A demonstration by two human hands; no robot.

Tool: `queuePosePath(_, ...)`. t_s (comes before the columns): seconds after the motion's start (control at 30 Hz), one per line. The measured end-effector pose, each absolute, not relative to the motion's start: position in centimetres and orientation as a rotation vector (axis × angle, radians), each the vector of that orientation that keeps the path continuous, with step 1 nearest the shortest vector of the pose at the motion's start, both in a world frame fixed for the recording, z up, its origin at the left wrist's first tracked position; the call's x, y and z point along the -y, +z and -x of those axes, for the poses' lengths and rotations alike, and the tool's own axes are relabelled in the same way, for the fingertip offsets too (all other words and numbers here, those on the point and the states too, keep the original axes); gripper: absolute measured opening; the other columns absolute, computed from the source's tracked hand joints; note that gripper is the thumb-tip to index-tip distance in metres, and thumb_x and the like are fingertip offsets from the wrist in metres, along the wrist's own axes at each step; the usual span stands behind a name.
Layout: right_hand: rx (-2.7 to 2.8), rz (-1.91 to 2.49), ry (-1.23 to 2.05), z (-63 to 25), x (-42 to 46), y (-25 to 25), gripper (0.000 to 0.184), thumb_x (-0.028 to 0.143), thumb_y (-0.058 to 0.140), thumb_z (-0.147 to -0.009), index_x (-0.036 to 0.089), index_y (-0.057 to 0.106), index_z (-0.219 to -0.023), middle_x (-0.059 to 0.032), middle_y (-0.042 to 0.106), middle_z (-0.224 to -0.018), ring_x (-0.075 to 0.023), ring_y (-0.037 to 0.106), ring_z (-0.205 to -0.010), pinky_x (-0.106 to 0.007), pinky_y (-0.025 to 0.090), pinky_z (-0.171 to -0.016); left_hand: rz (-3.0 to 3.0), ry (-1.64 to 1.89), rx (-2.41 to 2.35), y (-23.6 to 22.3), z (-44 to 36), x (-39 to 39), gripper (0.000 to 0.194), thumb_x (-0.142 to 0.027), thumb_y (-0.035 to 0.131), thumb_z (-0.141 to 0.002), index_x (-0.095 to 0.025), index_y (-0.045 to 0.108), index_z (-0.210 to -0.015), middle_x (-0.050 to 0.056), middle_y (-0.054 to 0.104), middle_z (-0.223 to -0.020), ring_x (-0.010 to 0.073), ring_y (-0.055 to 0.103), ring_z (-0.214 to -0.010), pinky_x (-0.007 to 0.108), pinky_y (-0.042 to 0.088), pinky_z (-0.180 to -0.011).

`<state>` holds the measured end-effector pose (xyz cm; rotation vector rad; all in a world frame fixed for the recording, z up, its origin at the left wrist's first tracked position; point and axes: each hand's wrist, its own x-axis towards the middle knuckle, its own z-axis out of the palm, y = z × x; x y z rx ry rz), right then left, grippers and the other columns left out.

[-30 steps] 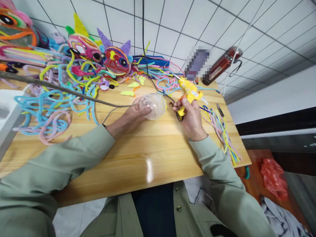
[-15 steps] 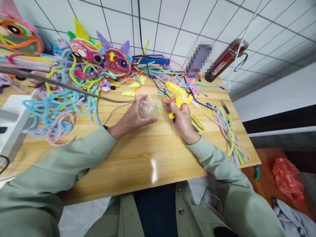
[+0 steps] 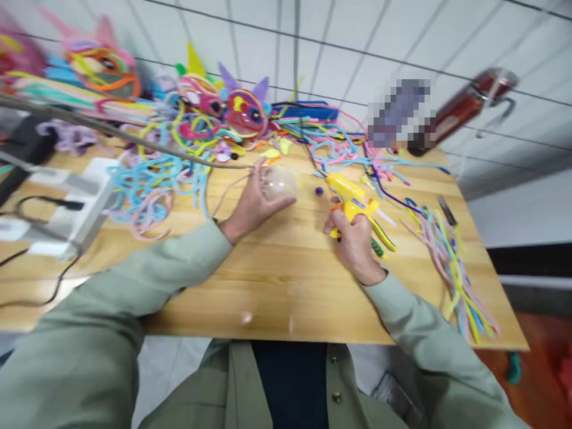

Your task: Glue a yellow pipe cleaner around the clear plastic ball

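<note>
A clear round plastic ball [image 3: 282, 185] with yellowish marks on its right side sits in my left hand [image 3: 257, 202], thumb below it and fingers behind. My right hand [image 3: 355, 238] grips a yellow hot glue gun [image 3: 351, 193], whose nozzle points up and to the left, apart from the ball. Between the ball and the glue gun lies a small dark purple bead [image 3: 319, 191]. Pliers with yellow and green handles [image 3: 382, 235] lie on the table just beyond my right hand.
Colourful pipe cleaners [image 3: 152, 179] heap at the back left, near decorated faces [image 3: 245, 113]. A white power strip [image 3: 84, 202] stands at left, its cables around it. More pipe cleaners [image 3: 458, 274] and a cutter knife [image 3: 447, 210] lie right. A red thermos [image 3: 465, 110] stands behind.
The glue gun in my right hand has moved away from the ball, to the right. The purple bead now shows between them. The view has turned to the left.
</note>
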<state>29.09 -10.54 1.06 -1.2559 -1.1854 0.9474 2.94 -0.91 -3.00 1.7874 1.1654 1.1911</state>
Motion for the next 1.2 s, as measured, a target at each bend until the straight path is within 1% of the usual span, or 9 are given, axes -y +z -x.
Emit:
queuePosePath(0.17, 1.093, 1.246, 0.930, -29.1, 10.4, 1.6, 0.054, 0.073, 0.096, -0.088, 0.026, 0.074, -0.074, 0.0001, 0.071, -0.067, -0.0190, 0.063, -0.065, -0.037, 0.056, -0.074, -1.841, 1.233, -1.161, -2.2, -3.7, 0.3, 0.112, -0.073, 0.104, -0.084, -0.017, 0.053, -0.166, 0.025, 0.062, -0.171, 0.0446, 0.061, -0.164, 0.059, 0.049, -0.143)
queuePosePath(0.33, 1.064, 1.233, 0.983, -28.3, 10.7, 1.9, 0.055, 0.076, 0.099, -0.081, 0.026, 0.077, -0.088, 0.0026, 0.070, -0.066, -0.0188, 0.062, -0.062, -0.036, 0.054, -0.069, -1.919, 1.238, -1.153, -2.0, -3.7, 1.0, 0.143, -0.066, 0.120, -0.057, -0.014, 0.049, -0.170, 0.031, 0.057, -0.175, 0.0529, 0.056, -0.167, 0.071, 0.040, -0.146)
queuePosePath(0.4, 1.058, 1.249, 0.971, -28.0, 10.8, 1.7, 0.056, 0.078, 0.098, -0.082, 0.026, 0.079, -0.090, 0.0022, 0.071, -0.067, -0.0189, 0.063, -0.063, -0.036, 0.055, -0.069, -1.971, 1.185, -1.025, -1.7, -3.4, 1.8, 0.127, -0.072, 0.111, -0.075, -0.015, 0.050, -0.170, 0.031, 0.056, -0.177, 0.0510, 0.051, -0.172, 0.070, 0.037, -0.149)
queuePosePath(0.5, 1.028, 1.247, 0.963, -27.8, 10.7, 1.2, 0.059, 0.081, 0.098, -0.081, 0.026, 0.077, -0.083, 0.0014, 0.073, -0.069, -0.0177, 0.064, -0.065, -0.034, 0.056, -0.069, -1.939, 1.124, -0.881, -1.5, -2.9, 2.8, 0.094, -0.073, 0.079, -0.108, -0.018, 0.043, -0.175, 0.028, 0.048, -0.184, 0.0432, 0.048, -0.176, 0.064, 0.037, -0.150)
queuePosePath(0.63, 0.936, 1.214, 0.989, -27.6, 10.6, 1.0, 0.061, 0.082, 0.100, -0.078, 0.027, 0.080, -0.093, 0.0007, 0.080, -0.078, -0.0189, 0.071, -0.071, -0.034, 0.062, -0.070, -1.885, 1.065, -0.947, -1.7, -3.0, 3.1, 0.131, -0.081, 0.100, -0.085, -0.018, 0.034, -0.179, 0.030, 0.036, -0.191, 0.0467, 0.043, -0.180, 0.064, 0.039, -0.150)
queuePosePath(0.73, 0.915, 1.216, 0.997, -27.5, 10.6, 1.1, 0.062, 0.082, 0.099, -0.077, 0.027, 0.080, -0.100, -0.0025, 0.087, -0.092, -0.0219, 0.080, -0.084, -0.034, 0.067, -0.072, -1.873, 0.952, -1.018, -2.0, -3.4, 3.3, 0.140, -0.082, 0.108, -0.072, -0.015, 0.040, -0.175, 0.032, 0.048, -0.182, 0.0522, 0.049, -0.174, 0.069, 0.040, -0.148)
queuePosePath(0.83, 0.902, 1.223, 1.014, -27.5, 10.7, 1.1, 0.062, 0.080, 0.099, -0.079, 0.027, 0.080, -0.105, -0.0046, 0.090, -0.102, -0.0226, 0.084, -0.090, -0.035, 0.070, -0.076, -1.915, 0.902, -1.015, -2.3, -3.6, 3.7, 0.132, -0.083, 0.105, -0.078, -0.018, 0.044, -0.174, 0.027, 0.060, -0.173, 0.0497, 0.060, -0.166, 0.067, 0.048, -0.143)
queuePosePath(1.0, 0.906, 1.181, 1.060, -27.4, 10.7, 1.3, 0.065, 0.080, 0.102, -0.077, 0.029, 0.083, -0.113, -0.0064, 0.093, -0.111, -0.0270, 0.089, -0.104, -0.037, 0.073, -0.081, -2.115, 1.123, -0.959, -3.2, -3.6, 3.2, 0.135, -0.071, 0.110, -0.080, -0.023, 0.033, -0.179, 0.026, 0.048, -0.183, 0.0463, 0.049, -0.176, 0.064, 0.045, -0.147)
queuePosePath(1.2, 0.918, 1.180, 1.074, -27.2, 10.6, 1.3, 0.067, 0.085, 0.099, -0.078, 0.030, 0.083, -0.115, -0.0077, 0.094, -0.114, -0.0315, 0.092, -0.109, -0.043, 0.075, -0.085, -2.373, 1.260, -0.891, -4.0, -3.7, 2.6, 0.133, -0.046, 0.112, -0.085, -0.032, 0.024, -0.184, 0.023, 0.050, -0.180, 0.0470, 0.051, -0.173, 0.069, 0.047, -0.145)
